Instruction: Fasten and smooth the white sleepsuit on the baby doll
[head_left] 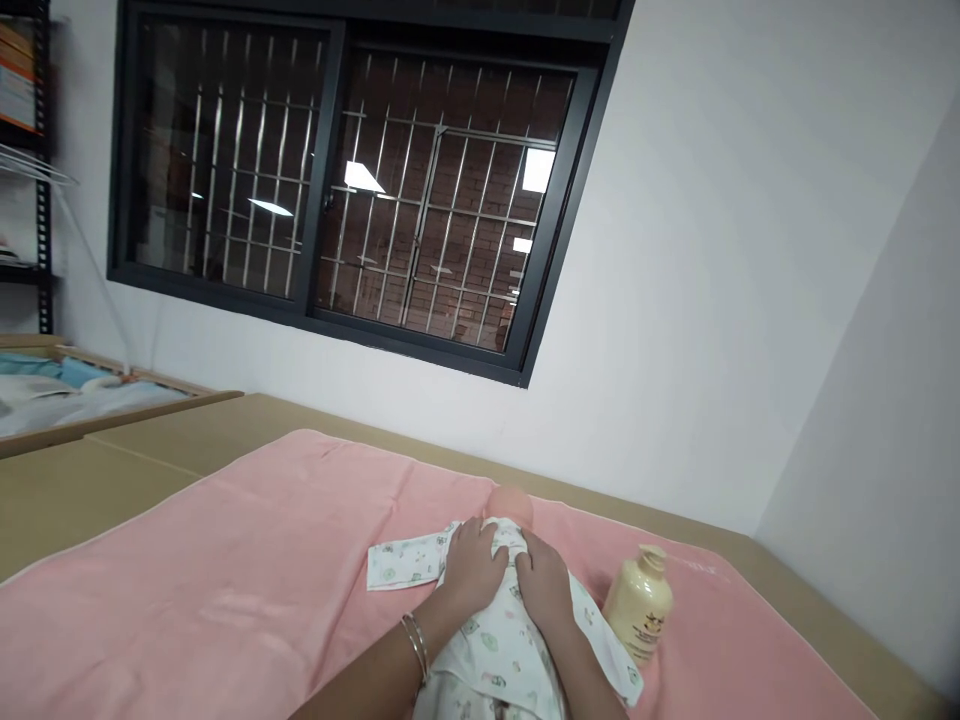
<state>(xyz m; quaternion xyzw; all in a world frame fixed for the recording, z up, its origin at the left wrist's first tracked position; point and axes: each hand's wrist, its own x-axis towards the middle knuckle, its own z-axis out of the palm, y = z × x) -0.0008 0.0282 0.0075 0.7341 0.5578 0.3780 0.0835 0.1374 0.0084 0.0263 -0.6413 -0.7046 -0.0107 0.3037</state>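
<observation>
A baby doll lies on its back, its smooth bald head [511, 503] pointing toward the wall. It wears or is covered by a white baby garment [495, 645] printed with small green and brown figures; one sleeve [405, 562] stretches out to the left. My left hand [476, 567], with bangles at the wrist, rests on the left side of the doll's chest, fingers extended. Opposite it, my right hand [544, 582] lies on the right side of the chest, its fingers laid over the cloth. Both thumbs point inward. The doll's face is mostly hidden.
Beneath the doll a pink sheet [247, 560] spreads over a tan padded surface [150, 450]. A cream-yellow bottle [640, 605] stands close on the right, beside the garment. A wooden-edged bin [97, 405] with bedding and a black shelf [43, 200] are at the left. A barred window [322, 180] is ahead.
</observation>
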